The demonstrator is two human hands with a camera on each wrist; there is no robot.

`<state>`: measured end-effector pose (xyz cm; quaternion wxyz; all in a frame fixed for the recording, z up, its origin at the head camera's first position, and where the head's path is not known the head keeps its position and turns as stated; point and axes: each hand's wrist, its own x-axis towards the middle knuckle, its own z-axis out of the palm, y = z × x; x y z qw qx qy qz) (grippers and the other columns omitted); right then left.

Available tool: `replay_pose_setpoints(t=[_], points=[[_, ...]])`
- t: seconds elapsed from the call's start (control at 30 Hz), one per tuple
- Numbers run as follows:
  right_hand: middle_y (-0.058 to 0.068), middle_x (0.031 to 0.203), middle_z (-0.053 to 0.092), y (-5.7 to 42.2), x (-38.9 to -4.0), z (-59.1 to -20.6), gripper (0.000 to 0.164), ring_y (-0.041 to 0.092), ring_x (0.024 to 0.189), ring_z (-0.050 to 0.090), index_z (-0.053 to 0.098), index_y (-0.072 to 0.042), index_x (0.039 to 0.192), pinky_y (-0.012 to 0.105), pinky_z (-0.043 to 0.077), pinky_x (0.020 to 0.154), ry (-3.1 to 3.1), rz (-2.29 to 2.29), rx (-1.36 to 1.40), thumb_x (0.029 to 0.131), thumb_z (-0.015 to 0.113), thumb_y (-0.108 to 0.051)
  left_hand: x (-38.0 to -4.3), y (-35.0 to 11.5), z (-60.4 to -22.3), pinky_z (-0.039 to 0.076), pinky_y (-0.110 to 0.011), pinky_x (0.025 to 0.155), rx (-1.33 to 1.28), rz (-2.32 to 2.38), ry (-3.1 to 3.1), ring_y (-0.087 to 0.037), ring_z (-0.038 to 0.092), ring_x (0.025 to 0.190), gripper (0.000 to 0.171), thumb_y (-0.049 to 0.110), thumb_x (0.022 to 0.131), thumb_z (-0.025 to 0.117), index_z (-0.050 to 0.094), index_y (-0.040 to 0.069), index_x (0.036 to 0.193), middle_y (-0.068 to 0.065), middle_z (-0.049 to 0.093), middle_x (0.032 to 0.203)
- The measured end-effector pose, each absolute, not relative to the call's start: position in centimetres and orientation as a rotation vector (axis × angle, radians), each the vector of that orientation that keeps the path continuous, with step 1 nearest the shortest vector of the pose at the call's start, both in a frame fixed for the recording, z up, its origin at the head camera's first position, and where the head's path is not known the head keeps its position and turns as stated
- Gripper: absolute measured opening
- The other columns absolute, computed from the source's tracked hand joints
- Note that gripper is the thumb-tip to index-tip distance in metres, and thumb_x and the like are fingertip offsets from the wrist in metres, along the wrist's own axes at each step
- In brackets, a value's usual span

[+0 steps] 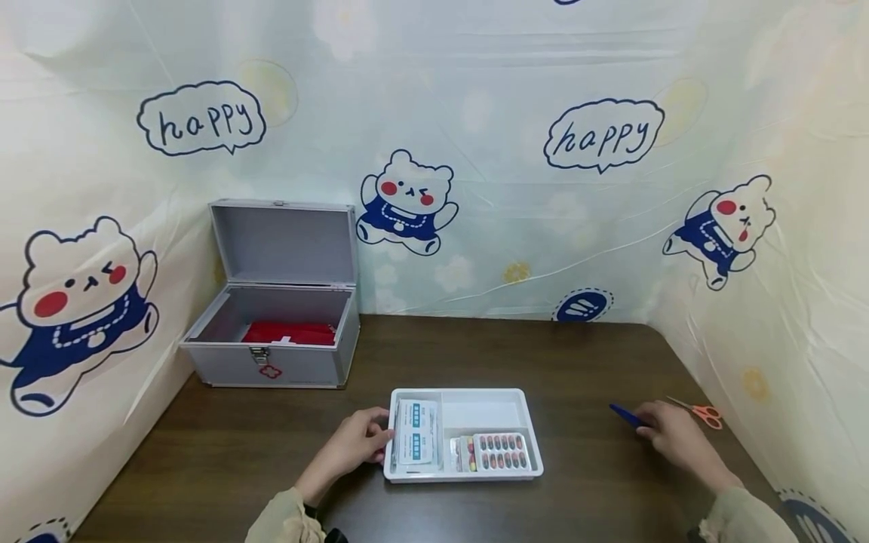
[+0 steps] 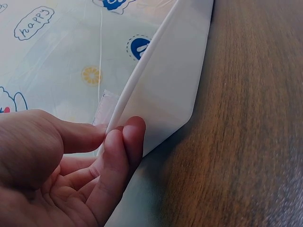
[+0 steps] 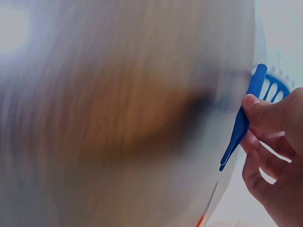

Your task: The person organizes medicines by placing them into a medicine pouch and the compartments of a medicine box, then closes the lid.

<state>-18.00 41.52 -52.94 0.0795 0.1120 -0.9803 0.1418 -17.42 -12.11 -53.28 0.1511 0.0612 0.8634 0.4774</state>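
A white compartment tray (image 1: 482,409) lies on the table, with its left rim pinched between the thumb and fingers of my left hand (image 1: 356,437). Paper packets (image 1: 416,432) fill its left section; a capsule blister pack (image 1: 504,452) overlaps other packs in the lower right section. Over at the right, my right hand (image 1: 675,436) pinches blue tweezers (image 3: 240,124) between thumb and fingers, their narrow tips angled down in the right wrist view. Scissors with orange handles (image 1: 710,416) lie just beyond that hand, partly behind it in the head view.
A grey metal first-aid case (image 1: 271,367) stands at the back left, its lid raised, a red pouch (image 1: 288,332) inside. Printed cloth (image 1: 475,279) hangs along the back and both sides of the brown table (image 1: 475,351).
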Motion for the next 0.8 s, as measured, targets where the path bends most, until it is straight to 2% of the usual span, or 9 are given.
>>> replay_pose_setpoints(t=[0.13,0.43,0.8], points=[[-0.002,0.082,0.065,38.9,-18.2,-52.5,0.017,0.006,0.071,0.058,0.073,-0.007,0.091,0.024,0.048,0.06,-2.918,0.497,0.384,0.077,0.081,-0.002,-17.4,-12.1,-53.4,0.053,-0.025,0.055,0.194,1.39,2.479,-0.012,0.058,0.059,0.043,0.01,0.095,0.066,0.053,-0.007,0.133,-0.004,0.063,0.074],[-0.004,0.088,0.067,32.1,-18.8,-51.2,0.019,0.007,0.078,0.062,0.074,-0.01,0.094,0.026,0.054,0.068,-2.807,0.592,0.589,0.079,0.08,0.0,-17.3,-12.1,-53.5,0.053,-0.025,0.055,0.187,1.414,2.467,-0.012,0.058,0.058,0.043,0.01,0.095,0.066,0.053,-0.007,0.133,-0.004,0.062,0.074],[-0.004,0.095,0.068,25.4,-19.4,-50.3,0.022,0.012,0.088,0.064,0.074,-0.011,0.103,0.035,0.056,0.079,-2.784,0.593,0.775,0.083,0.078,-0.004,-17.3,-12.1,-53.5,0.053,-0.024,0.054,0.212,1.427,2.466,-0.011,0.059,0.058,0.043,0.008,0.095,0.066,0.053,-0.008,0.132,-0.004,0.063,0.074]])
